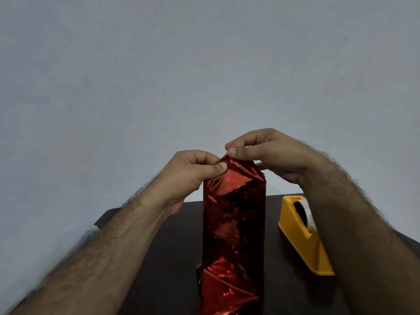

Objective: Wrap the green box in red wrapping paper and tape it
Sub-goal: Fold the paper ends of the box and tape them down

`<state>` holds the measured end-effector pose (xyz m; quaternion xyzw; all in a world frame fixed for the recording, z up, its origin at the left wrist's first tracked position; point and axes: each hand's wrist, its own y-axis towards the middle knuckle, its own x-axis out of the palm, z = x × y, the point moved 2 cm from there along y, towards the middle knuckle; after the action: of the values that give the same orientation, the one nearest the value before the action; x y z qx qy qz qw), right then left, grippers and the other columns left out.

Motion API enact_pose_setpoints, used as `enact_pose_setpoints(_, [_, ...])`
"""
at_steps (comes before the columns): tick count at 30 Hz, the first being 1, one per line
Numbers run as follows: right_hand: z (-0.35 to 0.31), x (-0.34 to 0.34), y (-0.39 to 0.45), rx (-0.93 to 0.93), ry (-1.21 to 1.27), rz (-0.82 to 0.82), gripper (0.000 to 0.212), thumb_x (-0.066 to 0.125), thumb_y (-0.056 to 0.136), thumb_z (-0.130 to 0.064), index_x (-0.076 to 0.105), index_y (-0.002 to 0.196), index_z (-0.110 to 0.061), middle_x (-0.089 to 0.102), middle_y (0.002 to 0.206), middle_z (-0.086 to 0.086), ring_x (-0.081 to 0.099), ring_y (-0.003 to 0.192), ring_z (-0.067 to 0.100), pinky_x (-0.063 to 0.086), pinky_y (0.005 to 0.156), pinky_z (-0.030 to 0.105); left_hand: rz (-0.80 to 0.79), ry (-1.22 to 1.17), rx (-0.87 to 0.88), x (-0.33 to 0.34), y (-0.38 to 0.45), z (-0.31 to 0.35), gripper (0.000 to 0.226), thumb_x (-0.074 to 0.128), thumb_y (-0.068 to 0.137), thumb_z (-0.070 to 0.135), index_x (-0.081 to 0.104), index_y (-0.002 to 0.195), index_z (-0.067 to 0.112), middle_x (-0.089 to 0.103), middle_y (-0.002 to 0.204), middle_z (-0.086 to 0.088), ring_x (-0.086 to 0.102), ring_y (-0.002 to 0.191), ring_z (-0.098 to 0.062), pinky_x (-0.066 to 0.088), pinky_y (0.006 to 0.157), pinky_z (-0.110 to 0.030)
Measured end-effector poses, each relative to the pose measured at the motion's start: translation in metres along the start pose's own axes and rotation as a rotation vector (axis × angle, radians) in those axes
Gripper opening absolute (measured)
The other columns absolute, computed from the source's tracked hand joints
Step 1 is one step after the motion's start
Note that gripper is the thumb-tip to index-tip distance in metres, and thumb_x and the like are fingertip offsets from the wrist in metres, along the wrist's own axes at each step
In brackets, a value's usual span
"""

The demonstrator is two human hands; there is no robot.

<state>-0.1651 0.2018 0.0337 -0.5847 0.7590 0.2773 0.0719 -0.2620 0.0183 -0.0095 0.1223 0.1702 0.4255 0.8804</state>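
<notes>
Plain grey-blue wall (204, 64) fills most of what I see from where I stand, with a dark table (168, 258) jutting out below it. Both of the person's hands meet at the top of a tall parcel. The left hand (193, 176) pinches the foil between thumb and curled fingers at the upper left corner, seemingly to keep the fold from springing open. The right hand (266, 153) pinches the peak of the paper from above and behind, thumb pressed against the forefinger, apparently drawing the loose end into a point.

Red wrapping paper (234, 223) covers the parcel completely, so the green box must be inside it, though none of the green shows. It stands upright on its short end near the middle of the table, probably so the open top flap faces the hands. Creased triangular folds at the bottom suggest that end is already closed.

Just to the right, apart from the parcel, sits a yellow tape dispenser (304, 239) with its roll loaded, within easy reach of the right arm once the top fold needs sealing.
</notes>
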Motion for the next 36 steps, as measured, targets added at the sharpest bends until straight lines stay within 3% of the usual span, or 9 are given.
enact_pose_setpoints(2, [-0.007,0.001,-0.004,-0.007,-0.05,0.04,0.011,0.081,0.09,-0.031,0.081,0.097,-0.022,0.078,0.114,0.0,0.071,0.103,0.008,0.049,0.092,0.031,0.01,-0.028,0.048,0.001,0.0,0.0,0.009,0.079,0.092,0.014,0.079,0.093,0.005,0.076,0.094,-0.008,0.069,0.087,-0.01,0.049,0.085,-0.019])
enact_pose_setpoints(5, [-0.014,-0.007,-0.007,0.024,-0.174,0.261,0.045,0.086,0.075,-0.06,0.077,0.106,-0.029,0.075,0.105,-0.004,0.069,0.098,0.01,0.049,0.081,0.028,0.008,-0.049,0.038,0.001,-0.001,0.001,0.012,0.077,0.093,0.013,0.078,0.096,0.001,0.077,0.095,-0.007,0.069,0.089,-0.009,0.043,0.087,-0.02])
enact_pose_setpoints(11, [-0.019,-0.015,-0.016,0.12,-0.212,0.13,0.075,0.104,0.042,-0.033,0.073,0.11,-0.026,0.079,0.092,0.007,0.075,0.083,0.021,0.056,0.072,0.036,0.0,-0.046,-0.005,0.003,-0.002,0.002,0.01,0.075,0.095,0.014,0.078,0.096,0.004,0.073,0.091,-0.001,0.065,0.081,0.0,0.038,0.081,-0.017])
enact_pose_setpoints(16, [-0.02,-0.009,-0.013,0.056,-0.204,0.17,0.056,0.098,0.051,-0.022,0.077,0.103,-0.024,0.079,0.087,0.012,0.071,0.076,0.025,0.057,0.078,0.046,0.001,-0.054,0.032,0.001,-0.002,0.005,0.009,0.076,0.094,0.013,0.08,0.1,0.009,0.076,0.091,0.002,0.067,0.077,0.005,0.045,0.074,-0.014])
enact_pose_setpoints(19, [-0.022,-0.009,-0.015,0.028,-0.212,0.16,0.049,0.1,0.056,-0.017,0.079,0.1,-0.022,0.079,0.087,0.015,0.075,0.081,0.032,0.058,0.085,0.05,0.054,-0.088,0.14,-0.002,-0.002,0.004,0.021,0.082,0.088,0.005,0.076,0.108,0.007,0.074,0.088,-0.004,0.069,0.075,-0.003,0.048,0.063,-0.01])
enact_pose_setpoints(23, [-0.025,-0.007,-0.017,-0.006,-0.205,0.134,0.04,0.097,0.064,-0.008,0.079,0.099,-0.018,0.079,0.084,0.016,0.078,0.086,0.029,0.056,0.097,0.053,0.063,-0.083,0.206,-0.001,-0.001,0.002,0.014,0.083,0.086,0.0,0.08,0.099,0.004,0.077,0.087,-0.014,0.073,0.08,-0.017,0.057,0.075,-0.023])
enact_pose_setpoints(28, [-0.025,-0.003,-0.018,-0.013,-0.159,0.069,0.026,0.09,0.074,-0.002,0.083,0.096,-0.014,0.08,0.085,0.014,0.073,0.077,0.021,0.057,0.084,0.039,-0.006,-0.099,0.191,0.003,-0.003,0.003,0.019,0.08,0.087,-0.003,0.079,0.105,0.003,0.079,0.09,-0.017,0.074,0.082,-0.019,0.06,0.081,-0.024])
enact_pose_setpoints(32, [-0.02,-0.004,-0.013,0.023,-0.138,0.083,0.007,0.085,0.085,-0.02,0.085,0.09,-0.015,0.08,0.095,0.012,0.072,0.088,0.021,0.057,0.091,0.041,-0.015,-0.15,0.145,0.004,-0.002,0.002,0.028,0.08,0.088,-0.002,0.071,0.113,0.005,0.076,0.081,-0.01,0.068,0.074,-0.018,0.056,0.072,-0.02])
enact_pose_setpoints(36, [-0.012,-0.003,-0.007,0.101,-0.108,0.076,0.006,0.084,0.085,-0.023,0.084,0.089,-0.019,0.081,0.105,-0.005,0.067,0.118,0.015,0.048,0.108,0.048,0.021,-0.115,0.129,0.002,0.002,-0.002,0.042,0.088,0.084,0.01,0.067,0.12,0.012,0.08,0.111,-0.003,0.072,0.094,-0.019,0.058,0.084,-0.024])
